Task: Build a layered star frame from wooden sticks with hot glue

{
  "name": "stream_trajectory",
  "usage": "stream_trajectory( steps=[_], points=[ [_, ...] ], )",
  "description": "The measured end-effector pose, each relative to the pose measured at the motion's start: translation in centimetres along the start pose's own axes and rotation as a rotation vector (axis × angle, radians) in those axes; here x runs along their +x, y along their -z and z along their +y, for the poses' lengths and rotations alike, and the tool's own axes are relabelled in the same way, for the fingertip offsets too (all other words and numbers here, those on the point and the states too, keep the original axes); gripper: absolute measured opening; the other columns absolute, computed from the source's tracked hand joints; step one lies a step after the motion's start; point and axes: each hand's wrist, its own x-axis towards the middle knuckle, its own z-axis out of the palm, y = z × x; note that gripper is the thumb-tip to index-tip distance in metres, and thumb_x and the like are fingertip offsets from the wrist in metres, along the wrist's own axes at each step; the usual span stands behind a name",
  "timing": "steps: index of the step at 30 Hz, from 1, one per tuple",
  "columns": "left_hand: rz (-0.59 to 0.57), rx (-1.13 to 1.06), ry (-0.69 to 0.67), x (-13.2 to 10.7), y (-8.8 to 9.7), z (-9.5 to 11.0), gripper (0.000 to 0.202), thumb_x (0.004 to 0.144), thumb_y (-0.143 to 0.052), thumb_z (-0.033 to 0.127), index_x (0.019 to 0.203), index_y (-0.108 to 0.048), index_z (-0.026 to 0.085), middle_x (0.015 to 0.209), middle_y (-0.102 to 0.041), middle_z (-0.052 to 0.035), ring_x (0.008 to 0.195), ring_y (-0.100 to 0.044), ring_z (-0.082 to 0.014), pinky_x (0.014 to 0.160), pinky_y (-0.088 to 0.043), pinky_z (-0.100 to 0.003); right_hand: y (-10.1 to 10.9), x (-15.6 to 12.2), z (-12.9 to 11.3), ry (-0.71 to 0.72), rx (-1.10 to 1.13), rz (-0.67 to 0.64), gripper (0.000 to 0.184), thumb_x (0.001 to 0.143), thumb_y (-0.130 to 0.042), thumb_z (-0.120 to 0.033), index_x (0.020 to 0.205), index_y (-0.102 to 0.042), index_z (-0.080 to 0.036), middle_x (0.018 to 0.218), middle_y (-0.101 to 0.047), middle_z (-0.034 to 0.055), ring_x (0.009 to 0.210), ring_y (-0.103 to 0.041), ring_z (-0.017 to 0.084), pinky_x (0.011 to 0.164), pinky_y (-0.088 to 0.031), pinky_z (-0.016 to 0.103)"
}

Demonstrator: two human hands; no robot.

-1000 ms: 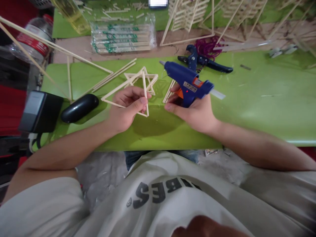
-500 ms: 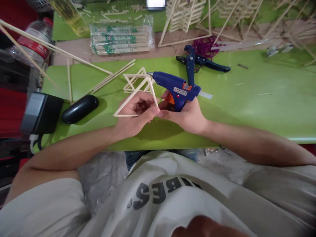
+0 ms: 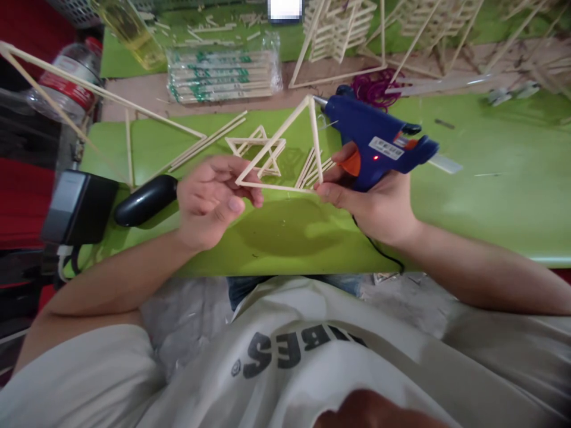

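Observation:
My right hand (image 3: 379, 205) is wrapped round a blue hot glue gun (image 3: 375, 134) with an orange trigger and a lit red light. Its thumb and a fingertip also pinch the right corner of a triangle of thin wooden sticks (image 3: 276, 139). The nozzle points left at the triangle's top corner. My left hand (image 3: 209, 199) is open, thumb and fingers apart, beside the triangle's left corner; the fingers lie behind that corner, and whether they touch it I cannot tell. Behind the triangle, a star-shaped stick frame (image 3: 256, 142) and several loose sticks (image 3: 307, 169) lie on the green table (image 3: 491, 196).
A black adapter (image 3: 78, 205) and a black rounded case (image 3: 145, 201) sit at left, below a large stick frame (image 3: 111, 95). Farther back are wrapped stick packs (image 3: 223, 74), bottles, purple cord (image 3: 372, 89) and stick structures (image 3: 339, 30). A black cable (image 3: 379, 249) hangs below my right hand.
The triangle and the glue gun have moved right and up with my right hand. My left hand has let go of the triangle and shifted left, its fingers opening.

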Motion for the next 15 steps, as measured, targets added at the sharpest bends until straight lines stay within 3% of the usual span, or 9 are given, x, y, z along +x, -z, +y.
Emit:
stream_trajectory(
  steps=[3,6,10,13,15],
  points=[
    [-0.025,0.041,0.138,-0.1,1.1,0.3,0.039,0.11,-0.084,0.038,0.142,-0.085,0.016,0.106,-0.086,-0.0106,0.078,-0.081,-0.0157,0.061,-0.068,-0.023,0.0,0.4,-0.3,0.001,0.01,0.021,0.048,0.068,-0.11,-0.018,0.101,-0.079,-0.03,0.083,-0.079,-0.0059,0.075,-0.077,0.017,0.072,-0.073,0.035],
    [-0.128,0.048,0.249,0.0,1.2,0.2,0.048,0.102,-0.093,0.033,0.147,-0.084,0.019,0.104,-0.085,-0.0102,0.083,-0.081,-0.0165,0.06,-0.064,-0.021,-0.4,0.5,-0.4,-0.066,0.034,0.038,0.046,0.068,-0.111,-0.022,0.099,-0.077,-0.028,0.079,-0.08,-0.0057,0.064,-0.072,0.015,0.058,-0.064,0.032],
    [-0.233,0.066,0.451,0.1,-0.4,-0.6,0.055,0.099,-0.096,0.031,0.151,-0.079,0.025,0.096,-0.082,-0.0047,0.077,-0.075,-0.0128,0.063,-0.059,-0.02,-1.3,0.4,-0.8,-0.182,0.095,0.058,0.057,0.063,-0.12,-0.036,0.098,-0.077,-0.027,0.076,-0.077,-0.0038,0.058,-0.064,0.013,0.049,-0.05,0.032],
    [-0.283,0.092,0.567,0.2,-2.3,-1.2,0.052,0.102,-0.092,0.039,0.15,-0.075,0.026,0.098,-0.081,-0.0031,0.078,-0.075,-0.0127,0.064,-0.058,-0.021,-1.9,0.2,-1.2,-0.238,0.117,0.034,0.064,0.059,-0.122,-0.046,0.099,-0.075,-0.028,0.074,-0.074,-0.0039,0.06,-0.063,0.014,0.05,-0.048,0.032],
    [-0.297,0.138,0.558,0.3,-3.3,-1.4,0.05,0.101,-0.093,0.044,0.145,-0.075,0.025,0.097,-0.082,-0.0025,0.075,-0.075,-0.0121,0.063,-0.058,-0.021,-2.3,0.0,-1.1,-0.254,0.103,0.015,0.066,0.06,-0.122,-0.048,0.1,-0.073,-0.028,0.074,-0.074,-0.0039,0.062,-0.064,0.015,0.051,-0.049,0.033]
  ],
)
